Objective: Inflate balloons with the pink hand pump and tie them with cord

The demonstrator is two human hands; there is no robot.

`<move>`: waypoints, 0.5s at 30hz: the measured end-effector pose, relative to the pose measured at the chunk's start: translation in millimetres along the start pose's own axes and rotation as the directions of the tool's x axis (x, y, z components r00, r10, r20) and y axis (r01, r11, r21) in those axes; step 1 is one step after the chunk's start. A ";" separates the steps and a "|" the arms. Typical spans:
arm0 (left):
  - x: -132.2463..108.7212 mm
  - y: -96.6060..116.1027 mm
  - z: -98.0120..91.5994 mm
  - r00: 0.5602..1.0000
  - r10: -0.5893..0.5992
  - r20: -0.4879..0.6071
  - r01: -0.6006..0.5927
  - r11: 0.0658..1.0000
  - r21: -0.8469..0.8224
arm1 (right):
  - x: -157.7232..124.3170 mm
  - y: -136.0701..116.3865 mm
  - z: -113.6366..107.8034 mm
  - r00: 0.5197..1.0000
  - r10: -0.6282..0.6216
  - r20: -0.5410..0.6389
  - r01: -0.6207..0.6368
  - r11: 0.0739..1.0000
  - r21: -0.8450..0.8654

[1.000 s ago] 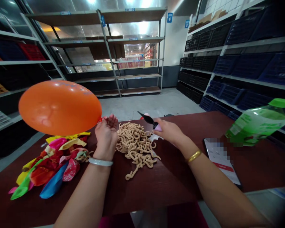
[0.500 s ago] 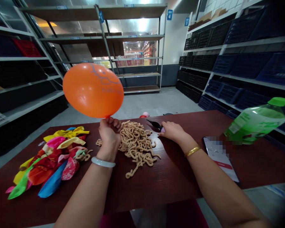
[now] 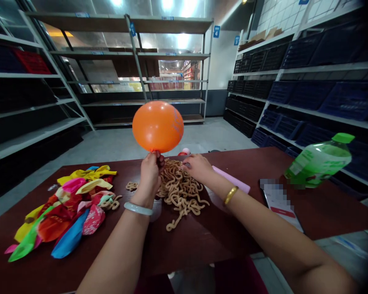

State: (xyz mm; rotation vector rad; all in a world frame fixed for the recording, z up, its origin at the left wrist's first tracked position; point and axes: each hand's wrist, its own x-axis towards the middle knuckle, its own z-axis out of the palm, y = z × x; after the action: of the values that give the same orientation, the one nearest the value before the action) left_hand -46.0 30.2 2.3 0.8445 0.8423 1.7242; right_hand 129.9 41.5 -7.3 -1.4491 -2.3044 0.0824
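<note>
My left hand (image 3: 153, 166) is closed round the neck of an inflated orange balloon (image 3: 158, 126), holding it upright above the table. Just right of it, my right hand (image 3: 198, 168) bends its fingers together at the upper right of a heap of curly tan strands (image 3: 180, 190) that look like rubber bands. Something small and dark shows between those fingers; its kind is unclear. A lilac tube (image 3: 233, 179), probably a balloon pump, lies behind my right wrist, its far end hidden by the hand.
Flat coloured balloons (image 3: 70, 204) are piled at the left of the dark red table (image 3: 184, 249), with a few tan strands (image 3: 112, 202) beside them. At the right lie a phone (image 3: 280, 206) and a green bottle (image 3: 322, 161). Shelves with crates (image 3: 303, 98) stand around.
The orange balloon has swung right and lower, turning its print aside. My right hand has moved left from the lilac tube to the tan heap, exposing the tube. The view has shifted slightly.
</note>
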 end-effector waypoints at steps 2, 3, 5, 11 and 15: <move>4.0 -2.0 -4.6 1.000 0.016 -0.001 -0.016 1.000 -0.006 | 10.3 -8.0 8.0 0.996 0.059 0.065 -0.061 0.997 0.038; 6.0 -2.6 -6.7 1.000 0.007 -0.007 -0.007 1.000 -0.019 | 14.7 -10.2 10.5 0.992 0.085 0.090 -0.091 0.993 0.068; 9.8 -3.0 -10.3 1.000 -0.025 -0.013 0.024 0.998 -0.056 | 21.5 -11.9 10.4 0.987 0.114 0.111 -0.128 0.983 0.133; 13.3 0.4 -13.3 1.000 0.030 -0.005 -0.031 0.988 -0.150 | 34.4 -16.3 -29.0 0.997 0.078 -0.007 -0.055 0.762 0.646; 9.6 6.0 -12.2 0.999 0.029 -0.033 -0.034 0.985 -0.170 | 41.6 -27.6 -62.5 1.000 -0.001 0.000 0.000 0.409 0.913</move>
State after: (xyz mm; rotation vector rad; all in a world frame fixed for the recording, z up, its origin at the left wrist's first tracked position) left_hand -61.6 35.9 2.5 0.7216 0.6933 1.8127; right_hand 114.4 54.8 70.0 -0.7982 -1.6729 1.1707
